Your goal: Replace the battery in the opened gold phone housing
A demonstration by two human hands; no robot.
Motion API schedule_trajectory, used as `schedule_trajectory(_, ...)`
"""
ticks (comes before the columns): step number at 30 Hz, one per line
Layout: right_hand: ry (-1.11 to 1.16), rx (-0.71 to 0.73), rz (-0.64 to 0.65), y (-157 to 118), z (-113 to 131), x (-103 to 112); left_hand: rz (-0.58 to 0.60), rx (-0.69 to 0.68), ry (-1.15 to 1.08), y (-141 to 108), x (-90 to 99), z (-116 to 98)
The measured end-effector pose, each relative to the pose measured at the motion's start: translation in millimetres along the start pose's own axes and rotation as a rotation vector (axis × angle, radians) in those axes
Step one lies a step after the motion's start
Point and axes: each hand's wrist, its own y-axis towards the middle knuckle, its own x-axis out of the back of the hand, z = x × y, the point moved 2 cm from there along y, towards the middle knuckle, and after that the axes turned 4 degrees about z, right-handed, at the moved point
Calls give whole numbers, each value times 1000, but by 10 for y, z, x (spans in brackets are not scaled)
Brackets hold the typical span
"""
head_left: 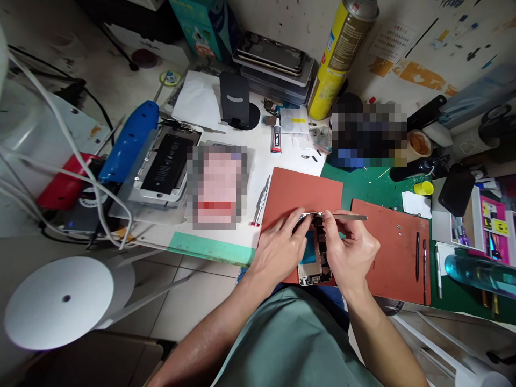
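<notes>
An opened phone housing (315, 273) with bare inner parts lies on the left reddish-brown mat (302, 188), near the mat's front edge. My left hand (278, 247) rests over the phone's left side, its fingertips at the top edge. In my right hand (351, 247) a thin metal tool (355, 217) is pinched between thumb and fingers; its handle points to the right, and its other end is at the phone's top, partly hidden by the fingers.
Left of the mat lies a screwdriver (263, 200). Another opened phone (167, 164) sits farther left, beside a blue tool (131, 141). A yellow can (336, 62) stands behind. The right mat (391, 258) bears slim tools; a teal bottle (479, 274) lies at the right.
</notes>
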Motion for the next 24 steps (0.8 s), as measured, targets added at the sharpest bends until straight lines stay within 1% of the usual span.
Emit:
schedule_trajectory(5, 22, -25, -32, -53, -28, 96, 1, -5, 15, 0, -5, -9)
schedule_trajectory(9, 79, -88, -111, -93, -99, 299, -2, 3, -12, -8, -15, -2)
schedule_trajectory(12, 145, -126, -201, -130, -185, 501, -69, -15, -37, -24, -21, 26)
schedule_trajectory(15, 234, -213, -236, -208, -342, 672, -163, -42, -96, -45, -22, 68)
schedule_trajectory(17, 252, -247, -172, -270, -468, 727, -217, -49, -147, -58, -23, 98)
schedule_trajectory(20, 184, -212, 15, -342, -633, 685, -255, -45, -199, -70, -37, 135)
schedule_trajectory(21, 137, -170, 59, -356, -671, 643, -257, -45, -208, -71, -46, 145)
schedule_trajectory(22, 79, -110, 77, -364, -697, 593, -258, -46, -216, -71, -54, 154)
schedule_trajectory(24, -76, 33, 80, -367, -718, 470, -263, -56, -230, -66, -68, 168)
